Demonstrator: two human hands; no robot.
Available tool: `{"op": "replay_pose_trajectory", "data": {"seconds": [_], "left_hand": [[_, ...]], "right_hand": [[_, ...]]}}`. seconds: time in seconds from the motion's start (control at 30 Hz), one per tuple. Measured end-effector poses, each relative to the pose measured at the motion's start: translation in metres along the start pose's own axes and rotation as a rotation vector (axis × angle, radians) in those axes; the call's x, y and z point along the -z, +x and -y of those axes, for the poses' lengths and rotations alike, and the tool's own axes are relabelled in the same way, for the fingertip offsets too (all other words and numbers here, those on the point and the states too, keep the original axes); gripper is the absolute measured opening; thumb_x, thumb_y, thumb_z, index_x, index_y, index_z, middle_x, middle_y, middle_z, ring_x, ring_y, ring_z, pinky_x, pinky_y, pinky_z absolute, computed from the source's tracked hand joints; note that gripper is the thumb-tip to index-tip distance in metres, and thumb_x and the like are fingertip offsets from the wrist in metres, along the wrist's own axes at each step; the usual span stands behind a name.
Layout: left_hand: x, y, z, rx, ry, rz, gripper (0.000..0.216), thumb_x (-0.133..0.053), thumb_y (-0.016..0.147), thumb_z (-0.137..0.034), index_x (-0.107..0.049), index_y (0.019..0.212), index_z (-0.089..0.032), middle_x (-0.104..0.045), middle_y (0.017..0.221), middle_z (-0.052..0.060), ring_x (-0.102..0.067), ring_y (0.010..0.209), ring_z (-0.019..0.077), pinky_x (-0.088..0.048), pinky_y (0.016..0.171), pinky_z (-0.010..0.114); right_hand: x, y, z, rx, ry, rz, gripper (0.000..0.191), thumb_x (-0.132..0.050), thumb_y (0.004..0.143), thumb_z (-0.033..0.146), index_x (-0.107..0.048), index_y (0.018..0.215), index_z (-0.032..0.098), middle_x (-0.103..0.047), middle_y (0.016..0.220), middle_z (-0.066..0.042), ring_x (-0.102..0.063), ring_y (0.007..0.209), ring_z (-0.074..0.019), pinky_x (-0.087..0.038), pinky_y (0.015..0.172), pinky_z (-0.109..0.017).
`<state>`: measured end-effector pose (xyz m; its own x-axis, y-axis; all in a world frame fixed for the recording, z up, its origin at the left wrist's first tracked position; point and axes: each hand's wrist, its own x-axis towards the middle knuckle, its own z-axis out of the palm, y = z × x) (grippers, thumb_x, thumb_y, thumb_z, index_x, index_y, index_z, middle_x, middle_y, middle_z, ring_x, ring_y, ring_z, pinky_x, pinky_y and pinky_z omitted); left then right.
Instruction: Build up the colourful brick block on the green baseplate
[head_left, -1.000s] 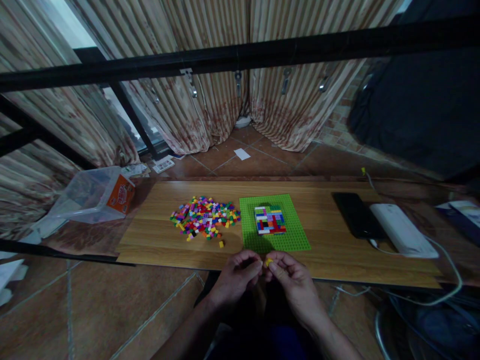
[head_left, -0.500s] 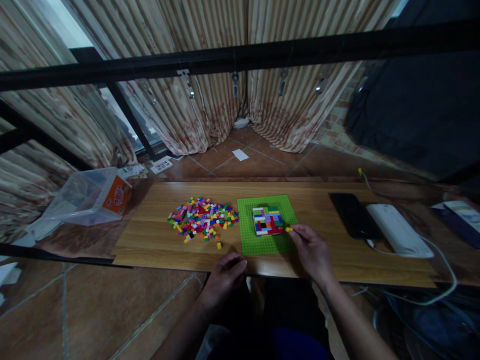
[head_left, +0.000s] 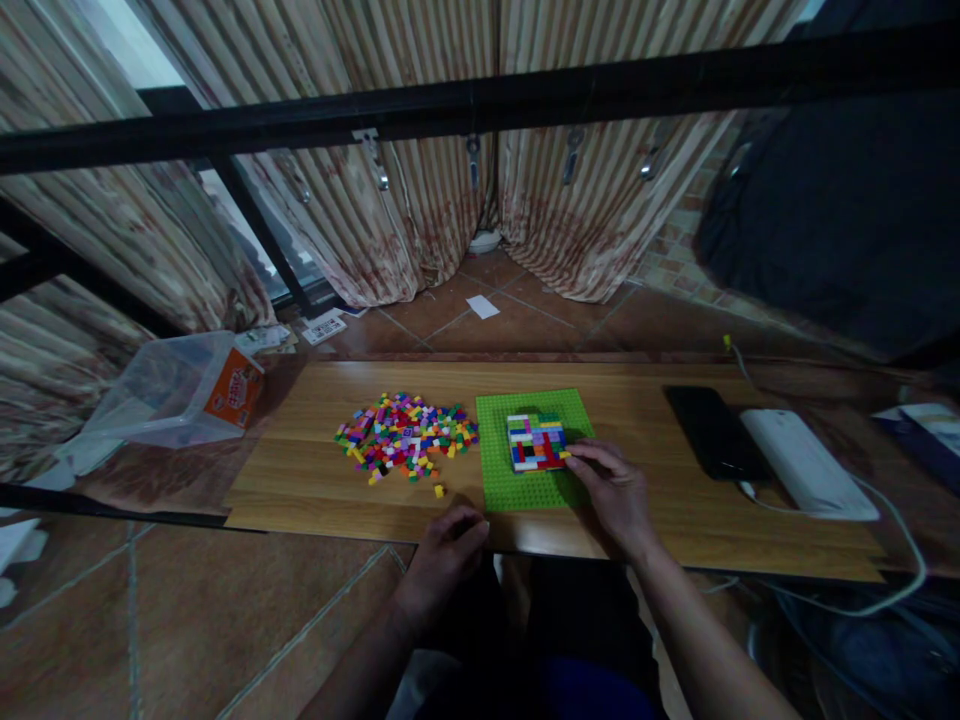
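Observation:
A green baseplate [head_left: 501, 480] lies on the wooden board, bearing a flat block of many-coloured small bricks [head_left: 534, 441]. My right hand [head_left: 613, 488] rests on the plate's right part, its fingertips pinching a small yellow brick [head_left: 565, 455] against the block's lower right corner. My left hand [head_left: 442, 552] sits curled at the board's near edge, left of the plate; whether it holds anything is hidden. A loose pile of coloured bricks [head_left: 405, 436] spreads to the plate's left, with a single yellow brick [head_left: 439, 490] lying apart near the front.
A clear plastic tub [head_left: 176, 392] with an orange label lies on its side at the far left. A black phone [head_left: 709, 432] and a white power bank [head_left: 806, 462] with a cable lie at the right. A black bar crosses overhead; curtains hang behind.
My hands parted from in front of me. The right hand carried the yellow brick forward to the block's right edge, while the left stayed low at the board's near edge.

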<state>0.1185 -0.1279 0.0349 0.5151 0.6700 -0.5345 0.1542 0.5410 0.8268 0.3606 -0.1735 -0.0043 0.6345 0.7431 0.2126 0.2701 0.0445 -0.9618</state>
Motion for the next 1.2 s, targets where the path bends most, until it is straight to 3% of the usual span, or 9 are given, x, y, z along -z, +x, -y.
{"op": "replay_pose_trajectory", "data": {"seconds": [0.5, 0.83, 1.07, 1.2], "left_hand": [[-0.003, -0.002, -0.003, -0.026, 0.005, -0.022, 0.034, -0.072, 0.069, -0.046, -0.056, 0.075, -0.016, -0.044, 0.055, -0.006, -0.037, 0.048, 0.0051, -0.024, 0.046, 0.019], [-0.005, 0.0, -0.001, -0.01, -0.001, -0.033, 0.033, -0.072, 0.068, -0.044, -0.055, 0.074, -0.017, -0.043, 0.053, -0.007, -0.036, 0.046, 0.005, -0.022, 0.045, 0.019], [-0.013, -0.004, -0.003, -0.066, 0.019, 0.002, 0.036, -0.071, 0.068, -0.048, -0.054, 0.07, -0.016, -0.042, 0.053, -0.007, -0.036, 0.045, 0.0045, -0.022, 0.045, 0.02], [-0.018, -0.005, -0.008, -0.047, -0.065, 0.039, 0.037, -0.072, 0.068, -0.048, -0.055, 0.071, -0.015, -0.045, 0.057, -0.006, -0.037, 0.048, 0.0039, -0.023, 0.046, 0.019]], "right_hand": [[-0.008, 0.005, 0.014, -0.287, 0.134, -0.059, 0.021, -0.081, 0.057, 0.036, -0.076, 0.072, 0.023, -0.074, 0.077, -0.003, -0.065, 0.075, -0.0201, -0.049, 0.077, -0.038], [-0.009, 0.016, 0.022, -0.422, 0.111, -0.002, 0.024, -0.083, 0.051, 0.036, -0.076, 0.069, 0.022, -0.072, 0.068, -0.002, -0.061, 0.065, -0.0174, -0.046, 0.066, -0.033], [-0.005, 0.014, 0.015, -0.329, 0.106, 0.032, 0.028, -0.082, 0.055, 0.04, -0.077, 0.076, 0.022, -0.074, 0.076, -0.004, -0.064, 0.073, -0.0197, -0.049, 0.074, -0.037], [-0.004, -0.005, 0.021, -0.237, 0.108, -0.103, 0.033, -0.078, 0.061, 0.043, -0.075, 0.087, 0.022, -0.075, 0.089, -0.006, -0.066, 0.083, -0.0219, -0.05, 0.08, -0.04]]}}
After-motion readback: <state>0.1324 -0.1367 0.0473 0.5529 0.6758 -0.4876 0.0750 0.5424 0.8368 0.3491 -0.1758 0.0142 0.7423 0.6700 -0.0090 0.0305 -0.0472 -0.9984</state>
